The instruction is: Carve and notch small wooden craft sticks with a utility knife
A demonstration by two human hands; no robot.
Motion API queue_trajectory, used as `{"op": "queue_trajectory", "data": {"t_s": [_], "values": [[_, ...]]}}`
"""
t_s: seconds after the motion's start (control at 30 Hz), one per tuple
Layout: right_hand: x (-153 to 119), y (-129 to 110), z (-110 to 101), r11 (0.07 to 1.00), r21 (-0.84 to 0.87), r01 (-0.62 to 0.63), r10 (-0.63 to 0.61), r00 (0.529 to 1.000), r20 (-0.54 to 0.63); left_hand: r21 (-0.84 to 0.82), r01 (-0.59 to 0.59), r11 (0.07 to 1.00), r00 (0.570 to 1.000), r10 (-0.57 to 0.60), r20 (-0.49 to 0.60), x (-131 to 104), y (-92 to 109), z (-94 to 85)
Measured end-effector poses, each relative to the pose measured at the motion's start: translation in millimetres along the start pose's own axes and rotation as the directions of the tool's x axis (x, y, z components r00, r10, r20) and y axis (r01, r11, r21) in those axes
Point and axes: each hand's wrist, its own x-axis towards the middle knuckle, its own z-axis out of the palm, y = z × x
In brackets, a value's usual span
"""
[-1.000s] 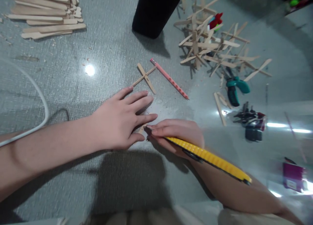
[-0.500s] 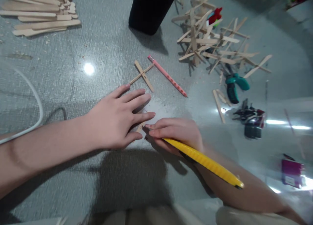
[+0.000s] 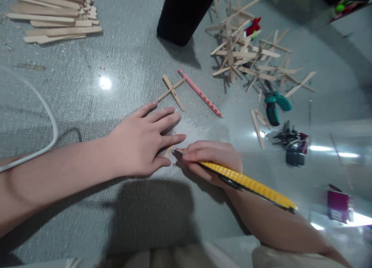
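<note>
My left hand [image 3: 145,142] lies flat on the grey table with its fingers spread. Between its thumb and index finger a short part of a wooden stick [image 3: 169,151] shows, with a small mark or slot in it; the rest is hidden under the hand. My right hand [image 3: 213,159] is closed round a yellow utility knife [image 3: 250,184], its blade tip beside the stick. Just beyond my left fingertips lies a cross of two wooden sticks [image 3: 172,90], and a pink pencil [image 3: 202,95] rests to its right.
Wooden sticks [image 3: 55,12] are stacked at the back left. A black container [image 3: 186,16] stands at the back, with a pile of crossed sticks [image 3: 232,52] to its right. Teal-handled pliers [image 3: 273,109], dark clips [image 3: 293,144] and a purple box [image 3: 338,206] lie right. A white cable [image 3: 49,105] curves at left.
The knife has drawn slightly right, and its blade tip is now more visible beside the stick. My left hand stays flat on the table. The view has shifted a little.
</note>
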Motion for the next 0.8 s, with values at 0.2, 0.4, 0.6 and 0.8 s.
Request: {"op": "queue_trajectory", "data": {"t_s": [0.2,0.4,0.6,0.8], "values": [[-1.5,1.3,3.5,1.0,-0.008,0.023,-0.023,1.0,0.022,0.001,-0.011,1.0,1.0,0.011,-0.012,0.6,0.0,0.2],[-2.4,2.8,2.8,0.999,0.003,0.04,-0.04,0.999,0.035,0.003,-0.008,1.0,1.0,0.008,-0.007,0.1,0.0,-0.6],[-2.2,2.7,-0.5,0.999,0.023,0.042,-0.044,0.996,0.083,-0.008,-0.003,1.0,1.0,0.003,0.013,-0.1,-0.6,-1.5],[2.0,-0.6,-1.3,0.998,-0.048,0.042,-0.039,0.997,0.064,-0.008,0.001,1.0,1.0,-0.001,0.012,1.4,-0.9,-1.0]]}}
